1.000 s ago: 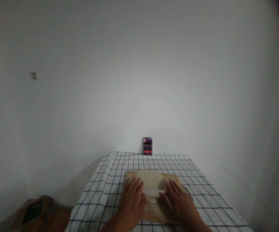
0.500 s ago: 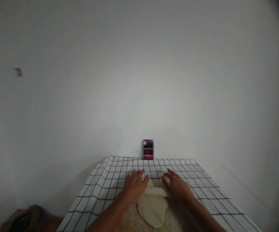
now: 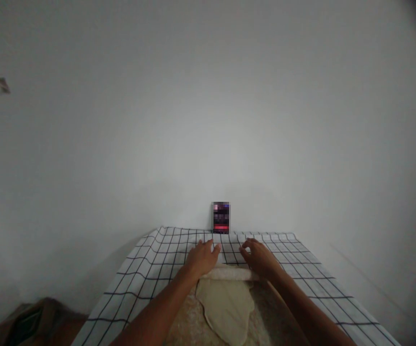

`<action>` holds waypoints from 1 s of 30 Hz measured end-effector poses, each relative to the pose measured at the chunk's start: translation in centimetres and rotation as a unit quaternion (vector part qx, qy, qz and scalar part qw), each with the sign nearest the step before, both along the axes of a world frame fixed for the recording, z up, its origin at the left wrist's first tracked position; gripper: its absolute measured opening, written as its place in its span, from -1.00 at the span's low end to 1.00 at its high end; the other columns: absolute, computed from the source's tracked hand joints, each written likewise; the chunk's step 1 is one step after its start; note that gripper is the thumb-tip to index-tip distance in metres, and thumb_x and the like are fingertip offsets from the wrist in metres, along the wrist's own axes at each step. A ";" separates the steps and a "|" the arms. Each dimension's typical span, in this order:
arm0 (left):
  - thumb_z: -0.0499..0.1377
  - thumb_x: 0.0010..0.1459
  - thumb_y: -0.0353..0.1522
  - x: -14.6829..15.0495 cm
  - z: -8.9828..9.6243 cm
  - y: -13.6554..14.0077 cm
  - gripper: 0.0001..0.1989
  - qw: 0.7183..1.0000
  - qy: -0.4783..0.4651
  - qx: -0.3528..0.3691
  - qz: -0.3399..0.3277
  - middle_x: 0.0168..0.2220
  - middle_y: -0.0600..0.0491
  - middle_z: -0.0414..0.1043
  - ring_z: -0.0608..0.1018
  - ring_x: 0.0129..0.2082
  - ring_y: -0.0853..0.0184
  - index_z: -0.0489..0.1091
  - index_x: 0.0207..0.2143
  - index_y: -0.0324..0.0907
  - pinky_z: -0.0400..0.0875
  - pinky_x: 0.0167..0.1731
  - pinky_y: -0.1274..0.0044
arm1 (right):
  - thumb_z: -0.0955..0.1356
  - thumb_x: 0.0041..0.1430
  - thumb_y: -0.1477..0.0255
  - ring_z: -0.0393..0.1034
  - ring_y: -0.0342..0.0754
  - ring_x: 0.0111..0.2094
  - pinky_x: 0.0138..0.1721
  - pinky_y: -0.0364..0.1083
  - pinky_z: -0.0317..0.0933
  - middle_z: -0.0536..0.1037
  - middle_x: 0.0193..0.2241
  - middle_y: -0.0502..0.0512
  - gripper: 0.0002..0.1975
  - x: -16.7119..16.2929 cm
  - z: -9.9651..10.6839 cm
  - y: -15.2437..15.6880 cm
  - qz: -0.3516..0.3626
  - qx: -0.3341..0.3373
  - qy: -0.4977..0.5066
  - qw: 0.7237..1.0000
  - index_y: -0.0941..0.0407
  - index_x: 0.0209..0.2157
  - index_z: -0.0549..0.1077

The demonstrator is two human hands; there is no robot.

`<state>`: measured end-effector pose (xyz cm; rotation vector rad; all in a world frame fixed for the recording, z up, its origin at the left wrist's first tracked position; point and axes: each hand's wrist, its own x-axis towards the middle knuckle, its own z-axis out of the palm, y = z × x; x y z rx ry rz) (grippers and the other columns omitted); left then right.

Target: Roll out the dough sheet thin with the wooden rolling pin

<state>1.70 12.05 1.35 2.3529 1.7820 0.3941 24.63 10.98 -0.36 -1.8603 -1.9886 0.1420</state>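
A pale rolling pin (image 3: pixel 231 274) lies crosswise over a thin, uneven sheet of dough (image 3: pixel 227 303). My left hand (image 3: pixel 203 257) rests with its palm and heel over the pin's left end, fingers stretched forward and apart. Over the right end is my right hand (image 3: pixel 260 257), its fingers reaching forward, slightly bent, thumb apart. Neither hand wraps round the pin, and both its ends are hidden by the hands. Beneath the dough is a brownish mottled board (image 3: pixel 182 324). A little dough shows beyond the pin.
A white cloth with dark grid lines (image 3: pixel 139 274) covers the table, which meets a plain wall (image 3: pixel 222 120). Against the wall stands a small blurred-out dark rectangle (image 3: pixel 221 217). A brown object (image 3: pixel 31 319) sits low at the left, beside the table.
Both hands and the rolling pin have moved forward, away from me, so more of the dough shows on the near side. The view has shifted slightly.
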 end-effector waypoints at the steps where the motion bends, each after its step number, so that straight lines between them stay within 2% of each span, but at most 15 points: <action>1: -0.21 0.42 0.02 0.0 0.0 -0.1 -0.33 1.000 -0.004 0.001 -0.001 0.29 -0.14 0.39 0.37 0.32 0.04 0.31 0.32 -0.15 0.29 0.22 0.25 | 0.20 0.41 0.25 0.45 0.05 0.14 0.16 -0.05 0.21 0.52 0.16 0.27 -0.62 0.0 0.0 -0.3 -0.001 -0.002 -0.001 1.000 0.13 -0.04 0.56; 6: -0.15 0.42 0.01 -0.1 0.0 -1.4 -0.37 0.999 -0.014 0.027 -0.016 0.22 -0.14 0.47 0.40 0.29 0.01 0.38 0.26 -0.16 0.28 0.22 0.22 | 0.16 0.44 0.22 0.46 0.04 0.13 0.14 -0.05 0.25 0.54 0.13 0.24 -0.59 -0.6 0.3 -2.3 0.002 -0.012 -0.013 1.000 0.09 -0.07 0.57; 9: -0.12 0.42 0.00 -0.4 -0.3 -3.1 -0.41 0.998 -0.010 0.052 -0.020 0.21 -0.11 0.48 0.41 0.27 0.00 0.41 0.23 -0.13 0.29 0.23 0.19 | 0.13 0.46 0.21 0.38 0.11 0.22 0.17 0.04 0.26 0.52 0.18 0.25 -0.56 -1.0 0.3 -4.4 0.007 -0.018 -0.023 1.000 0.06 -0.02 0.56; 13: -0.05 0.43 -0.04 -0.8 -1.4 -6.7 -0.45 0.993 0.013 0.117 -0.022 0.35 -0.08 0.31 0.24 0.40 -0.03 0.38 0.28 -0.10 0.08 0.35 0.04 | 0.17 0.43 0.27 0.23 0.17 0.34 0.27 0.15 0.21 0.47 0.24 0.21 -0.60 -1.2 -1.0 -8.3 0.027 0.000 -0.070 0.997 0.01 0.09 0.54; 15: -0.07 0.46 -0.07 -1.4 -2.1 -9.0 -0.47 0.987 0.019 0.154 -0.038 0.39 -0.05 0.24 0.17 0.43 0.00 0.35 0.31 -0.08 0.01 0.38 0.02 | 0.19 0.42 0.29 0.20 0.18 0.36 0.32 0.19 0.16 0.48 0.24 0.16 -0.61 -1.2 -2.4 -10.6 0.058 0.034 -0.095 0.993 -0.03 0.12 0.53; 17: -0.10 0.48 -0.10 -2.3 -2.7 -11.5 -0.47 0.982 0.025 0.175 -0.071 0.40 -0.03 0.21 0.19 0.43 0.03 0.31 0.33 -0.09 0.07 0.38 0.02 | 0.19 0.43 0.27 0.18 0.20 0.37 0.32 0.23 0.17 0.45 0.27 0.14 -0.58 -1.1 -4.1 -13.1 0.077 0.091 -0.104 0.987 -0.03 0.19 0.48; 20: -0.10 0.49 -0.13 -4.0 -3.2 -14.8 -0.44 0.968 0.040 0.206 -0.139 0.43 -0.03 0.14 0.22 0.42 0.07 0.15 0.42 -0.12 0.14 0.36 0.04 | 0.20 0.42 0.10 0.23 0.26 0.34 0.22 0.23 0.32 0.35 0.33 0.24 -0.43 -0.7 -6.5 -15.9 0.056 0.181 -0.101 0.977 0.08 0.31 0.36; 22: -0.09 0.49 -0.15 -4.9 -3.4 -16.1 -0.42 0.958 0.045 0.224 -0.172 0.43 -0.02 0.14 0.24 0.41 0.11 0.05 0.46 -0.10 0.18 0.36 0.09 | 0.24 0.38 0.02 0.29 0.28 0.30 0.15 0.20 0.39 0.34 0.33 0.26 -0.34 -0.5 -7.3 -17.0 0.060 0.212 -0.103 0.970 0.09 0.34 0.33; 25: -0.07 0.49 -0.12 -4.9 -3.2 -15.8 -0.43 0.959 0.048 0.218 -0.172 0.40 -0.02 0.22 0.30 0.38 0.12 0.11 0.44 -0.09 0.23 0.34 0.14 | 0.24 0.38 0.00 0.28 0.23 0.31 0.19 0.18 0.35 0.33 0.34 0.17 -0.35 -0.6 -6.5 -16.9 0.075 0.203 -0.102 0.971 0.02 0.36 0.31; 28: -0.06 0.48 -0.09 -3.4 -2.6 -13.4 -0.48 0.972 0.038 0.193 -0.126 0.35 -0.02 0.30 0.36 0.34 0.08 0.28 0.35 -0.07 0.17 0.34 0.07 | 0.18 0.43 0.04 0.24 0.21 0.34 0.28 0.22 0.23 0.36 0.33 0.19 -0.41 -1.3 -3.5 -15.2 0.049 0.149 -0.096 0.983 0.04 0.32 0.35; 30: -0.06 0.48 -0.11 -2.1 -2.0 -11.2 -0.52 0.978 0.030 0.184 -0.091 0.32 -0.05 0.36 0.38 0.32 0.05 0.37 0.28 -0.07 0.11 0.35 0.01 | 0.14 0.47 0.15 0.38 0.20 0.24 0.20 0.20 0.28 0.52 0.20 0.25 -0.51 -1.9 -1.2 -13.3 0.047 0.102 -0.101 0.989 0.06 0.13 0.52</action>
